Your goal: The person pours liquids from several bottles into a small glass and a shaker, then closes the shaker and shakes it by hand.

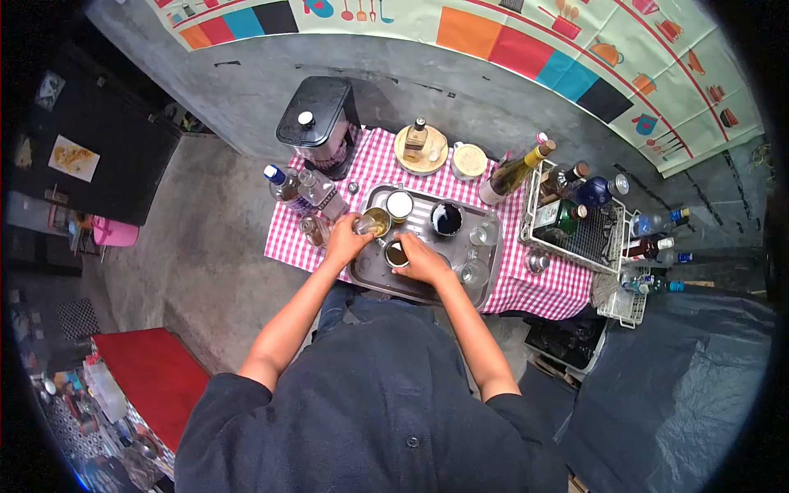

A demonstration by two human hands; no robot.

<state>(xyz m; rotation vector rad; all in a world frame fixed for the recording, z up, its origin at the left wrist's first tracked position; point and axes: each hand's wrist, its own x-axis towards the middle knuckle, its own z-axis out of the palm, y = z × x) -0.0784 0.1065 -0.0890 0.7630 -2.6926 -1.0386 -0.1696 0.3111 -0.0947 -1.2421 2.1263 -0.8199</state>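
My left hand is closed round a small clear glass, tilted at the rim of a glass with yellowish contents. Beside it, my right hand grips a cup of dark liquid over the metal tray. Just behind stands a glass with a white top. To its right on the tray are a dark-filled glass with white streaks and empty clear glasses.
A black-lidded dispenser and clear bottles stand at the left of the checked cloth. Behind the tray are a bottle on a wooden board and a lidded jar. A wire rack holds several bottles at the right.
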